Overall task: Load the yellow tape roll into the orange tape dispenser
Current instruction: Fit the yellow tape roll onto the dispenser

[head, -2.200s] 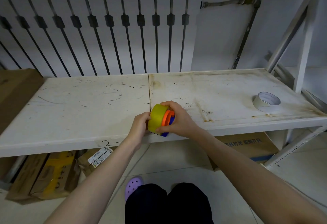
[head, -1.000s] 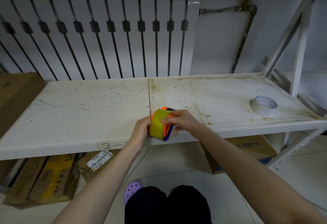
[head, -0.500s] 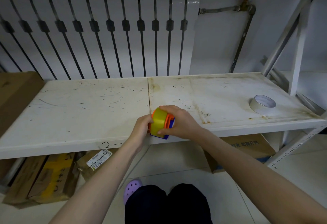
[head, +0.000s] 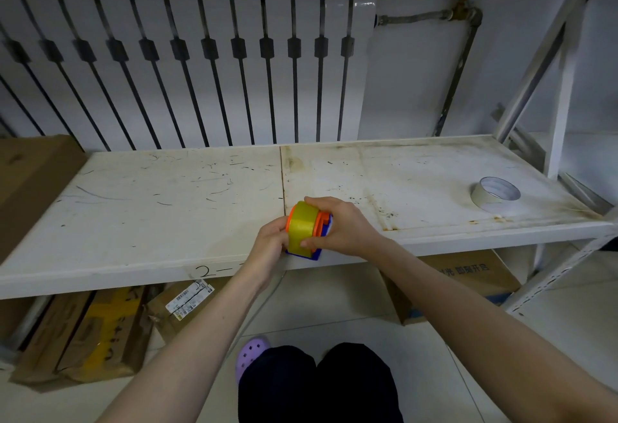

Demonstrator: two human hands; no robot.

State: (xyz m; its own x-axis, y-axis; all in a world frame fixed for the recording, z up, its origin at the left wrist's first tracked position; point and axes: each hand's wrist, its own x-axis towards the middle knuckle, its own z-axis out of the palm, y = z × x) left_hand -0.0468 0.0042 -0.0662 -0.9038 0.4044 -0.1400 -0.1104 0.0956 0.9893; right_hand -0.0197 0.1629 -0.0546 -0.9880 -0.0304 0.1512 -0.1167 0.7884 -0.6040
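Observation:
The yellow tape roll (head: 301, 227) sits between the orange sides of the tape dispenser (head: 323, 220), whose blue base shows below and to the right. Both are held just above the front edge of the white shelf (head: 167, 208), near its middle seam. My left hand (head: 267, 248) grips the left side of the dispenser. My right hand (head: 344, 225) wraps over the right side, thumb and forefinger pinching the roll. Much of the dispenser is hidden behind my fingers.
A white tape roll (head: 495, 193) lies flat at the shelf's right end. A radiator (head: 187, 65) stands behind the shelf and metal uprights (head: 565, 95) rise at the right. Cardboard boxes (head: 100, 332) lie on the floor under the shelf.
The roll and dispenser have been turned and shifted slightly in my hands while staying at the shelf's front edge. My right hand went from on top to wrapping the right side.

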